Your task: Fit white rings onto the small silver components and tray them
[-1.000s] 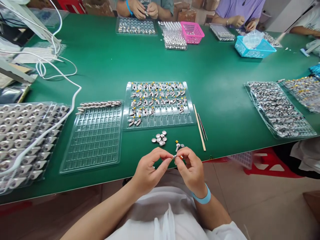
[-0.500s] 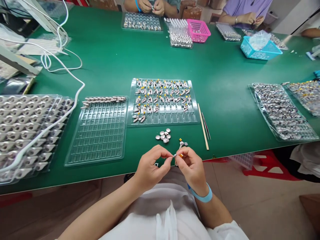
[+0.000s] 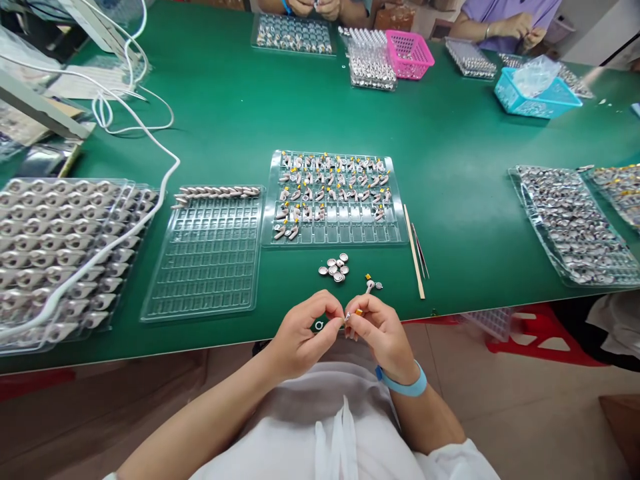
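The right fingers (image 3: 367,328) pinched a tiny silver part with an orange tab (image 3: 349,317) near the green desk's (image 3: 450,167) front edge; whether the left fingers (image 3: 327,334) gripped it was unclear. A loose pinch could have dropped it overboard.

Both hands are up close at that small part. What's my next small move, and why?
I'd probably hold the right hand steady and make a gentle fingertip adjustment with the left hand. The right grip has the small part, and the left thumb and index finger are pinched right beside it; whether they touch it is too small to tell.
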